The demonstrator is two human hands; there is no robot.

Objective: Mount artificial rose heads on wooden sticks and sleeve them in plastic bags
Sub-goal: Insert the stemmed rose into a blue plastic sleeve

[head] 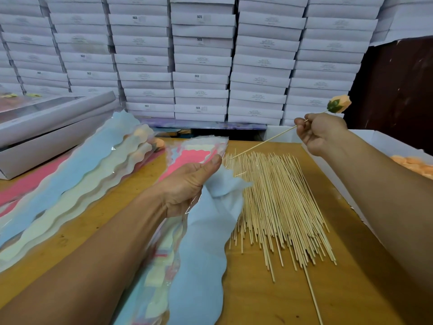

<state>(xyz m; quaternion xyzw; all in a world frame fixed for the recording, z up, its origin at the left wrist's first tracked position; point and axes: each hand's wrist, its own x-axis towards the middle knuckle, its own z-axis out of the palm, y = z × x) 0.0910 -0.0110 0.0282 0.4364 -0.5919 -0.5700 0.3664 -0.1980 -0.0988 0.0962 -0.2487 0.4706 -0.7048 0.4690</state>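
Note:
My right hand (321, 132) pinches a thin wooden stick (264, 143) with a peach rose head (339, 103) and green leaf mounted on its far end, held up at the right. The stick's bare end points down-left over the pile of loose wooden sticks (278, 202) on the table. My left hand (187, 184) grips the top of a light blue plastic bag (206, 242), thumb over its upper edge. A stack of coloured bags (194, 151) lies under and beyond that hand.
Sleeved roses in blue and cream bags (93, 170) lie fanned at the left over the wooden table (269, 289). A white box with peach rose heads (412, 165) stands at the right. An open grey box (46, 127) sits far left. Stacked white cartons (201, 66) wall the back.

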